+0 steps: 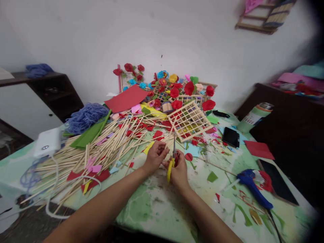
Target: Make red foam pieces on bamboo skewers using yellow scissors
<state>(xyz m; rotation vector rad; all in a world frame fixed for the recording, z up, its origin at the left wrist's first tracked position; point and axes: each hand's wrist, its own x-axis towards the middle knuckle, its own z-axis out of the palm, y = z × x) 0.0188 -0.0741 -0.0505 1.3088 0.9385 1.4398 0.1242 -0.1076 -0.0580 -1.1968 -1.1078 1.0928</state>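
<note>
My right hand (180,168) is closed around yellow-handled scissors (172,158) whose blades point up and away over the table. My left hand (155,156) sits just to the left, fingers pinched together near the blades on something small I cannot make out. Both hands hover over the green patterned tablecloth (152,202). A big heap of thin wooden sticks (101,148) mixed with red and pink paper scraps lies to the left of my left hand. A wooden lattice frame (189,119) lies just beyond the scissors.
Paper flowers (174,87) on lattice frames lean against the back wall. Red paper sheet (126,98), blue yarn (84,117), white power adapter (48,142) with cables at left. Blue glue gun (253,187), black phone (231,136), green canister (254,117) at right.
</note>
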